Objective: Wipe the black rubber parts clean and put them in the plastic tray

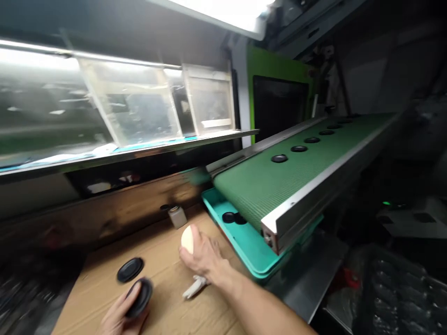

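Round black disc (139, 298), left hand (118, 318)

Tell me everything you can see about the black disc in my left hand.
The black disc is round and flat with a raised rim, and looks like matte plastic or rubber. It is tilted on edge, gripped by the left hand above the cardboard sheet. A similar disc lies flat just beyond it.

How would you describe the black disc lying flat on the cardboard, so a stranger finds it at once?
Start at the cardboard sheet covering the bench. Near its left side lies a black disc, flat and untouched. A similar disc just below it is held in the left hand.
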